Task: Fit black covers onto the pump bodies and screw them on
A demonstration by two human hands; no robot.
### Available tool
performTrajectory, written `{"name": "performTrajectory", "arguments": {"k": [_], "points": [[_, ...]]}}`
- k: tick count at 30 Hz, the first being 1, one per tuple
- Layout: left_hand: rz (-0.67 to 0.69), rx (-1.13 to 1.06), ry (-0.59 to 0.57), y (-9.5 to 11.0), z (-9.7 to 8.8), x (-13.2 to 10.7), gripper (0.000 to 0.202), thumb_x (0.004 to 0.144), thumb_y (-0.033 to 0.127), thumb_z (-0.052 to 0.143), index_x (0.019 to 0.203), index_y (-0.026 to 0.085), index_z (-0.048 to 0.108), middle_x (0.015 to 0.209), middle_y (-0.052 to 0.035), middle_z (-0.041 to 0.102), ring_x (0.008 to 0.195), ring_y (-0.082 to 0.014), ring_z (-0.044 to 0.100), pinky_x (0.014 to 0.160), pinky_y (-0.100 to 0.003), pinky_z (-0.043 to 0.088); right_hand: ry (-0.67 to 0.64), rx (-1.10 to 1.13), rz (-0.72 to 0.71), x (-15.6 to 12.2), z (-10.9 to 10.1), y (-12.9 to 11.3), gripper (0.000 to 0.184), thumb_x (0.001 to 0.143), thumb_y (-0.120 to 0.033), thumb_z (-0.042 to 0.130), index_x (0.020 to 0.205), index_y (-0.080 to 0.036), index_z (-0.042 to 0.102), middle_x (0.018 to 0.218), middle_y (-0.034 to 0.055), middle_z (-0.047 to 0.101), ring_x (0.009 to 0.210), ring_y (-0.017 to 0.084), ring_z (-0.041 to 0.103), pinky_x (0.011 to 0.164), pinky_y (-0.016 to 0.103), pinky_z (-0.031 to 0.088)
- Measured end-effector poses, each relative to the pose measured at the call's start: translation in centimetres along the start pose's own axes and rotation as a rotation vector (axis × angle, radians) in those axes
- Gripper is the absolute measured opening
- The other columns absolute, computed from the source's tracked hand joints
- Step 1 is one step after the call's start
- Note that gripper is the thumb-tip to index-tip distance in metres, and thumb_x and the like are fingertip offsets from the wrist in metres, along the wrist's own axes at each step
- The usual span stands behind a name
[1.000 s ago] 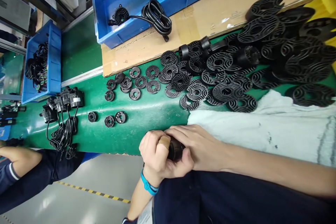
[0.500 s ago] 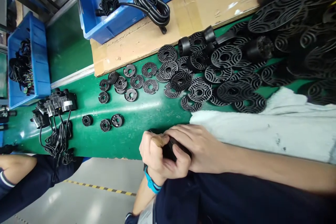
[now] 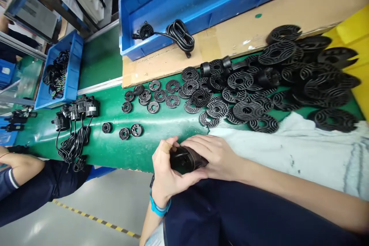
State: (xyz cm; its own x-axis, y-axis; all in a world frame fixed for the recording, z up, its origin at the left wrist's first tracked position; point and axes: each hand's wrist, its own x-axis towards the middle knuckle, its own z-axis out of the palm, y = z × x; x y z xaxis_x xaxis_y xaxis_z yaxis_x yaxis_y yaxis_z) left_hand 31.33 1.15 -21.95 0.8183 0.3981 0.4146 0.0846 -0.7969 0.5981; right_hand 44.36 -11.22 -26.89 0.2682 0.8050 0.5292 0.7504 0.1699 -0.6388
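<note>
In the head view, a black round part (image 3: pixel 184 159) sits between both hands, low in the middle of the picture, just off the near edge of the green belt (image 3: pixel 161 127) and above the person's dark trousers. The left hand (image 3: pixel 167 169), with a blue wristband (image 3: pixel 157 209), cups it from the picture's left: the fingers curl over the top and the thumb runs underneath. The right hand (image 3: pixel 216 157) comes in from the right, its fingers lying across the part's upper side. Both hands are clamped on it.

The part is short and drum-like. Its long axis runs roughly left to right in the picture, with the round end face turned toward the left palm and slightly downward. The far end is hidden under the right hand's fingers.

Beyond the hands, a heap of black discs (image 3: pixel 245 96) spreads over the belt beside a white cloth (image 3: pixel 302 150). Three small discs (image 3: pixel 123 132) lie apart to the left. Another person's arm (image 3: pixel 20 165) rests at the left edge.
</note>
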Motion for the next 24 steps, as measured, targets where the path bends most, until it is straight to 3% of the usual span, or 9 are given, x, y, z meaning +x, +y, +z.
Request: {"name": "performTrajectory", "arguments": {"k": [2, 5, 8, 11, 14, 19, 24], "points": [[-0.022, 0.078, -0.068, 0.1, -0.8, -0.8, 0.071, 0.089, 0.080, 0.059, 0.125, 0.019, 0.058, 0.097, -0.0081, 0.072, 0.085, -0.0226, 0.070, 0.080, -0.040, 0.059, 0.039, -0.078, -0.067, 0.0, 0.0, 0.2, 0.054, 0.110, -0.060, 0.035, 0.122, -0.013, 0.059, 0.099, 0.0137, 0.077, 0.088, 0.027, 0.075, 0.073, 0.039, 0.058], [0.007, 0.134, -0.104, 0.3, -1.4, -1.7, 0.063, 0.092, 0.075, 0.060, 0.122, 0.020, 0.060, 0.100, -0.0092, 0.074, 0.089, -0.0245, 0.069, 0.090, -0.047, 0.056, 0.066, -0.127, -0.128, -0.1, 0.1, 0.4, 0.047, 0.110, -0.053, 0.043, 0.125, -0.012, 0.059, 0.101, 0.0143, 0.077, 0.091, 0.027, 0.074, 0.077, 0.040, 0.058], [0.047, 0.097, -0.060, 0.5, -1.4, -2.1, 0.061, 0.090, 0.070, 0.068, 0.123, 0.019, 0.060, 0.091, -0.0065, 0.072, 0.082, -0.0217, 0.065, 0.083, -0.041, 0.056, 0.063, -0.045, -0.160, -0.1, 0.2, 0.6, 0.041, 0.108, -0.050, 0.050, 0.125, -0.014, 0.060, 0.103, 0.0138, 0.077, 0.094, 0.027, 0.073, 0.082, 0.041, 0.058], [0.083, 0.052, -0.017, 0.7, -1.5, -2.1, 0.057, 0.088, 0.066, 0.073, 0.118, 0.020, 0.059, 0.084, -0.0028, 0.066, 0.076, -0.0183, 0.060, 0.071, -0.034, 0.052, 0.031, 0.152, -0.125, 0.2, 0.2, 0.7, 0.049, 0.103, -0.063, 0.055, 0.119, -0.017, 0.062, 0.101, 0.0113, 0.077, 0.091, 0.025, 0.073, 0.082, 0.041, 0.056], [0.174, 0.068, 0.008, 0.9, -1.8, -1.8, 0.045, 0.091, 0.058, 0.074, 0.108, 0.020, 0.058, 0.079, 0.0006, 0.057, 0.073, -0.0161, 0.053, 0.070, -0.032, 0.048, -0.012, 0.292, -0.040, 0.6, -0.1, 0.7, 0.056, 0.093, -0.073, 0.064, 0.110, -0.019, 0.064, 0.094, 0.0075, 0.076, 0.084, 0.023, 0.071, 0.079, 0.039, 0.053], [0.259, 0.161, -0.049, 1.2, -2.2, -1.6, 0.025, 0.099, 0.043, 0.068, 0.111, 0.021, 0.067, 0.092, -0.0044, 0.056, 0.086, -0.0185, 0.054, 0.078, -0.035, 0.049, -0.101, 0.340, 0.059, 0.7, -0.9, 0.8, 0.048, 0.079, -0.054, 0.082, 0.109, -0.021, 0.064, 0.097, 0.0072, 0.075, 0.084, 0.024, 0.070, 0.077, 0.037, 0.051], [0.121, -0.006, -0.063, 1.3, -2.0, -2.2, 0.029, 0.093, 0.045, 0.076, 0.108, 0.021, 0.071, 0.107, -0.0084, 0.057, 0.099, -0.0220, 0.059, 0.085, -0.039, 0.055, -0.246, 0.404, 0.188, 0.7, -1.3, 0.5, 0.043, 0.071, -0.034, 0.078, 0.111, -0.020, 0.067, 0.096, 0.0053, 0.074, 0.083, 0.024, 0.069, 0.075, 0.034, 0.051]]}}
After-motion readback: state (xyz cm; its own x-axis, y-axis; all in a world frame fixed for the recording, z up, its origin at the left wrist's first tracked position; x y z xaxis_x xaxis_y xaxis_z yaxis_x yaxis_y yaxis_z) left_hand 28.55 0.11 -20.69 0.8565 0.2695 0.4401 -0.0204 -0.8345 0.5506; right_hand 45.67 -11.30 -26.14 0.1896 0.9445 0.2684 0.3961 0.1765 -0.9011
